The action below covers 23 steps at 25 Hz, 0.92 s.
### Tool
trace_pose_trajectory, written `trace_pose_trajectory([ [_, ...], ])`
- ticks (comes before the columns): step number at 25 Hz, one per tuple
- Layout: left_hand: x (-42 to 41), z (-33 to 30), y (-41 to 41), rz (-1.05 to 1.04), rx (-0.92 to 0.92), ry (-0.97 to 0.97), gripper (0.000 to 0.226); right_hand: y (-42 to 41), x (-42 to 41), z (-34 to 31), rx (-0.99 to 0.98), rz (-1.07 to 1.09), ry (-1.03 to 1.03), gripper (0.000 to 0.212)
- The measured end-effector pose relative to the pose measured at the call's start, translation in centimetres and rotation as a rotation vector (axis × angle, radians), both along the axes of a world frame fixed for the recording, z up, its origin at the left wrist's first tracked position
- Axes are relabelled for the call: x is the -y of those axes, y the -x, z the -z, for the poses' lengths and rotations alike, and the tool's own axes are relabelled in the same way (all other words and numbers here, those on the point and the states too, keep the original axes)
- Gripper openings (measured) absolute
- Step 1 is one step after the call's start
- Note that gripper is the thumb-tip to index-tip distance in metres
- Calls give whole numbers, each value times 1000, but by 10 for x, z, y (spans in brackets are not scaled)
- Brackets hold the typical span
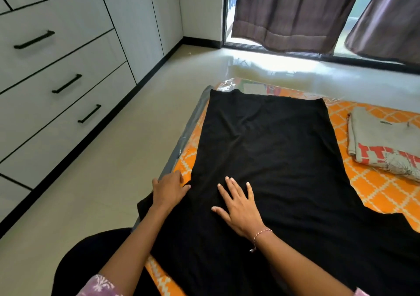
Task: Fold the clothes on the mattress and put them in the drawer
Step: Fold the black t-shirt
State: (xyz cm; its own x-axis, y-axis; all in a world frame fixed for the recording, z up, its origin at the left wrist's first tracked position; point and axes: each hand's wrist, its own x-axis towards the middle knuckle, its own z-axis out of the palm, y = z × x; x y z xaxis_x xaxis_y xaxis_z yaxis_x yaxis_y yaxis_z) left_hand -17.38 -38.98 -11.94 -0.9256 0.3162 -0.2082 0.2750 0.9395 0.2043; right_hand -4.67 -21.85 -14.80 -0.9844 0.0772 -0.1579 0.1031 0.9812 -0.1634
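Right hand (241, 207) lies flat with fingers spread and straight on the big black soft-knit garment (272, 159), pressing it down near its closer end; nothing pinched. Left hand (169, 187) sits at the garment's left edge where a sleeve flares out, fingers bent over the cloth at that corner; looks like a light grip on the edge, though the fingertips are partly hidden, so cannot be sure. The black garment is spread lengthwise on the orange-and-white patterned mattress in clear plastic wrap (375, 189), far hem near the mattress's far end, some creases mid-cloth. A grey folded t-shirt with red print (384, 145) rests to the right on the same mattress, apart from the black one. White drawer unit with black bar handles (68, 83) stands across the pale floor to the left, all drawers closed. Step in hand, by my read: fold the left sleeve side inward. To do it well, keep the right palm as an anchor along the fold line, lift the left edge low and carry it over in one go, then smooth outward so creases do not get trapped. Watch the slick plastic, cloth may slide.
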Motion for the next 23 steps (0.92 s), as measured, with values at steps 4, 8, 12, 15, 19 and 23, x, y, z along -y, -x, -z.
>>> trace_pose_trajectory([
  [4, 20, -16, 25, 249, 323, -19, 28, 37, 23, -15, -232, 40, 114, 49],
  [8, 35, -20, 24, 280, 380, 28, 35, 44, 65, -17, -260, 31, 352, 36],
  [12, 65, -38, 22, -47, 798, -351, 39, 48, 77, -28, -196, 332, 769, 27],
  [15, 70, -59, 13, -6, 824, -202, 56, 46, 82, -38, -45, 556, 1086, 28],
  [19, 21, -86, -21, 134, 660, -377, 100, 41, 65, -59, 365, 838, 1698, 61],
  [23, -43, -82, -78, 166, 912, -725, 112, 0, 3, -54, 223, 874, 1761, 48],
])
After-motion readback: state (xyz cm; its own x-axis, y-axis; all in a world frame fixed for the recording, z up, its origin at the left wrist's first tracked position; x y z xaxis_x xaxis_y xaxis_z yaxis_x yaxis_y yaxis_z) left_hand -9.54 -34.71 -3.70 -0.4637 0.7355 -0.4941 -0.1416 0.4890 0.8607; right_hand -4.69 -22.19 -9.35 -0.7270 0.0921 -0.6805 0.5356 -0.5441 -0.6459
